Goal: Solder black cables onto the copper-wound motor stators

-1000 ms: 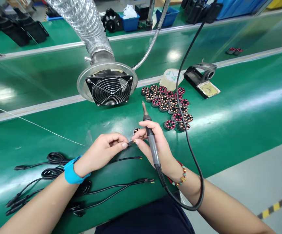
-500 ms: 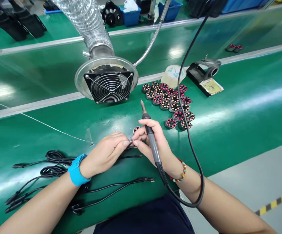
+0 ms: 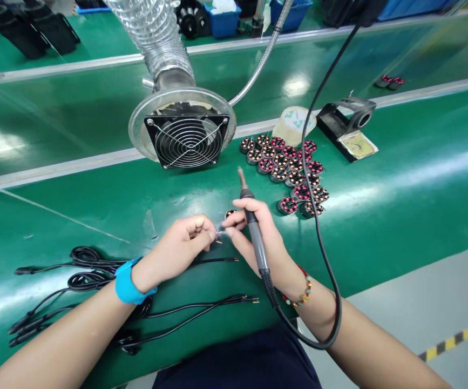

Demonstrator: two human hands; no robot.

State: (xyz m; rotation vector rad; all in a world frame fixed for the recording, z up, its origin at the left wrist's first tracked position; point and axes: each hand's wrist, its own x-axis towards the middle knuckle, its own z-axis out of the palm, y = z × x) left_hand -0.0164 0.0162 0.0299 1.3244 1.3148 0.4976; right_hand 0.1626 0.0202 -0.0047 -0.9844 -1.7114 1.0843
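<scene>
The fingers of the left hand (image 3: 185,243) were pinched together on fine wire ends (image 3: 218,241), one of them yellow. The right hand (image 3: 273,243) gripped a soldering iron (image 3: 258,248), its tip directed away from the person; the thumb and fingertips of this hand lay close at the wire ends, although blur concealed whether they touched. Just beyond the right fingertips sat a single wound coil (image 3: 230,213), partly hidden. Black cables (image 3: 201,306) lay on the green tabletop (image 3: 379,216), some passing beneath the left forearm. Farther out, a cluster of red and copper-coloured coils (image 3: 279,173) stood right of the iron's tip, with an iron stand (image 3: 331,121) beyond. A fan (image 3: 189,141) hung above the tabletop from a silver duct (image 3: 153,38).
</scene>
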